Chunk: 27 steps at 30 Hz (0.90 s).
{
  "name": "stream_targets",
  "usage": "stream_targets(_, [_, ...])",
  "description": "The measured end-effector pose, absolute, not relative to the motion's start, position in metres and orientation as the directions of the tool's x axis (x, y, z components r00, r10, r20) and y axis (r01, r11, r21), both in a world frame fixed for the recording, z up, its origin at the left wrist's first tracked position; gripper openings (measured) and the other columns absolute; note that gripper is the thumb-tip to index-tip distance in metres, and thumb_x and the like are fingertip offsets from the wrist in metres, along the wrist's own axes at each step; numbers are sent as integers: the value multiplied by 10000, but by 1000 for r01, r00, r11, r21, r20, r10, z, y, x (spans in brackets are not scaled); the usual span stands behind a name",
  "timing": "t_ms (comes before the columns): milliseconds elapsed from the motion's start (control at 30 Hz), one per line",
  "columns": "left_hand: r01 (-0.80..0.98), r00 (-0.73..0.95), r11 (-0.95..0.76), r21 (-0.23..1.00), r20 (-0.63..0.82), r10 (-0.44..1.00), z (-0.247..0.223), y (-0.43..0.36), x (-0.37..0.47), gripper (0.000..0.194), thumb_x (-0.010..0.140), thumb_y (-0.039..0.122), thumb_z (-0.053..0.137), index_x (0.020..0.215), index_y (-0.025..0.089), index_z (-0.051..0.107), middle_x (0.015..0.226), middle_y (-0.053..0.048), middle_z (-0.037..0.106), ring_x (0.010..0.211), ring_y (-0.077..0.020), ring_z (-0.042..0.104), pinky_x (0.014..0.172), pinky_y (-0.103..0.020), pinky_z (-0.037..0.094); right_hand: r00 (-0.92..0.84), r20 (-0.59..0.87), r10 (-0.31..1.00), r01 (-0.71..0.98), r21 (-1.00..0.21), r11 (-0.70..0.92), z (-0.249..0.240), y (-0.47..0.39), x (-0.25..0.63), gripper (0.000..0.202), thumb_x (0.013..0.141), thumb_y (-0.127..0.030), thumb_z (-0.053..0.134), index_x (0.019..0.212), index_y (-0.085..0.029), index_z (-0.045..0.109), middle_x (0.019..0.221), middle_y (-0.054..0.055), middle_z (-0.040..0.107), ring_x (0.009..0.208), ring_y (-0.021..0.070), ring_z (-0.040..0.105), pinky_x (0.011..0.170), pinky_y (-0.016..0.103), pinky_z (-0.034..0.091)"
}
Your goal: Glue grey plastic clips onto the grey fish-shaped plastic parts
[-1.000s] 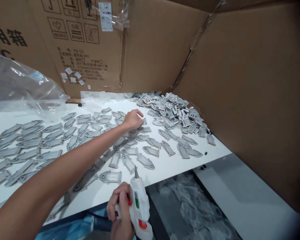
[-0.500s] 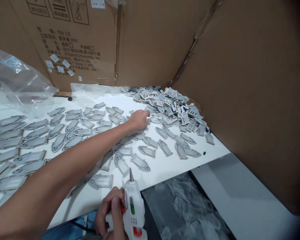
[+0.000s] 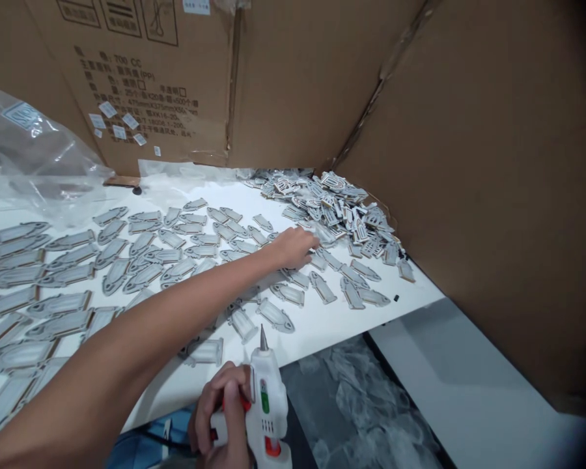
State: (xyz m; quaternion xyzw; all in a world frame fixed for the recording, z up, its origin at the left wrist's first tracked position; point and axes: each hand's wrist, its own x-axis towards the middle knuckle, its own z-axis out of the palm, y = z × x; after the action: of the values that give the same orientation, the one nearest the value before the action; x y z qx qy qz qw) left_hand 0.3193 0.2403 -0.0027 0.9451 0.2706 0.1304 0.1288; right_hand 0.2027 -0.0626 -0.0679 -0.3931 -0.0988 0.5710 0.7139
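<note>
My left hand (image 3: 297, 247) reaches across the middle of the table, palm down. Its fingers are curled together beside the grey boat-shaped pieces near the pile; whatever is under the fingertips is hidden. At the bottom centre, my right hand (image 3: 224, 413) is wrapped round the handle of a white glue gun (image 3: 269, 397), whose metal nozzle points away from me. Many flat grey pieces with brown edges, such as this one (image 3: 275, 315), lie spread over the white table (image 3: 317, 326). A heap of similar pieces with striped faces (image 3: 342, 205) rises at the back right.
Tall cardboard (image 3: 283, 85) walls in the back and right of the table. A clear plastic bag (image 3: 34, 163) lies at the back left. Below the front edge is a dark area with crumpled translucent film (image 3: 371, 404). A small black bit (image 3: 396, 298) sits near the right edge.
My left hand has moved to the right and slightly nearer, from the left side of the heap to the loose pieces in front of it. The glue gun has shifted slightly right.
</note>
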Motion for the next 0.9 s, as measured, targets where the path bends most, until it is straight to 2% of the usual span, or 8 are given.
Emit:
stream_targets(100, [492, 808, -796, 352, 157, 569, -3, 241, 316, 293, 1022, 230, 736, 1301, 143, 753, 1395, -141, 729, 1334, -308, 667, 1134, -494, 537, 337, -321, 885, -744, -667, 42, -68, -63, 202, 553, 905, -631, 872, 815, -154, 609, 601, -91, 492, 396, -16, 301, 422, 141, 293])
stream_targets(233, [498, 785, -745, 443, 134, 605, -4, 240, 313, 293, 1005, 256, 775, 1279, 154, 750, 1358, -117, 738, 1266, -285, 694, 1092, -479, 568, 335, -286, 898, -724, -687, 51, -75, -64, 205, 498, 967, -604, 819, 855, -163, 616, 582, -88, 493, 399, -3, 320, 427, 136, 297])
stream_targets(400, [477, 751, -663, 576, 124, 648, -4, 238, 308, 217, 972, 224, 814, 1168, 148, 760, 1194, -82, 776, 1114, -249, 728, 1045, -460, 583, 269, -244, 932, -741, -671, 39, -76, -64, 208, 469, 989, -581, 796, 868, -172, 601, 604, -80, 519, 392, 5, 313, 410, 151, 326])
stream_targets(533, [420, 690, -562, 713, 152, 708, 5, 236, 292, 130, 923, 186, 828, 1038, 161, 772, 1026, -47, 792, 977, -220, 746, 973, -390, 587, 270, -310, 912, -765, -644, 8, -69, -63, 207, 498, 967, -607, 822, 854, -178, 597, 530, -112, 424, 407, 2, 265, 432, 141, 321])
stream_targets(600, [370, 640, -494, 786, 169, 749, 15, 231, 274, 157, 902, 181, 822, 1053, 169, 780, 970, -42, 795, 921, -207, 751, 893, -334, 583, 278, -305, 911, -754, -657, 10, -69, -64, 207, 483, 968, -600, 820, 868, -184, 598, 530, -118, 401, 410, 8, 267, 431, 141, 314])
stream_targets(700, [280, 566, -383, 880, 171, 807, 33, 213, 230, 260, 924, 227, 801, 1170, 148, 776, 947, -57, 795, 839, -182, 749, 777, -289, 567, 278, -258, 925, -701, -713, 12, -78, -62, 211, 442, 998, -565, 780, 880, -190, 578, 582, -97, 466, 402, 19, 299, 409, 159, 323])
stream_targets(800, [199, 480, -297, 934, 172, 860, 53, 182, 174, 354, 965, 328, 783, 1252, 123, 745, 980, -80, 783, 837, -170, 741, 787, -294, 577, 253, -234, 939, -641, -767, -19, -86, -59, 215, 473, 1003, -605, 750, 876, -200, 542, 597, -93, 481, 379, 28, 312, 385, 170, 304])
stream_targets(900, [41, 304, -167, 985, 147, 941, 66, 140, 118, 397, 894, 415, 866, 1182, 166, 755, 1006, -72, 773, 886, -190, 735, 812, -307, 582, 237, -221, 946, -581, -813, -45, -85, -56, 217, 509, 1000, -642, 743, 877, -199, 524, 594, -102, 456, 387, 17, 296, 407, 161, 288])
